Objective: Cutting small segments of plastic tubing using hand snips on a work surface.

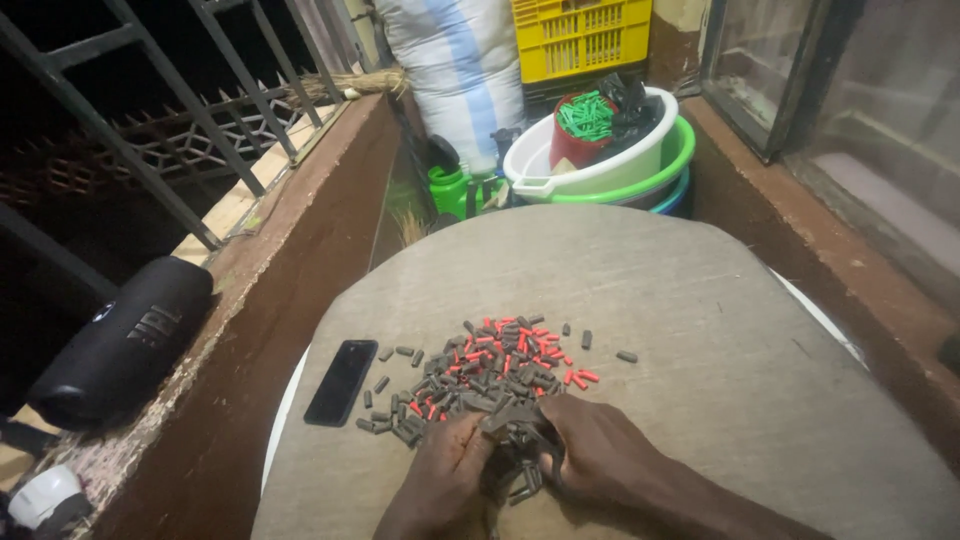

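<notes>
Both hands sit at the near table edge: left hand (447,468) and right hand (590,450) curl closed around dark grey plugs (520,470). The grey-and-red plug pile (490,372) starts just beyond, black phone (341,381) to its left, with bare grey tabletop (720,330) open rightward and farther back.

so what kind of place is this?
Likely a home balcony or veranda used as a makeshift work spot: metal railing along a ledge, stacked wash basins, a yellow crate, a window frame.
</notes>
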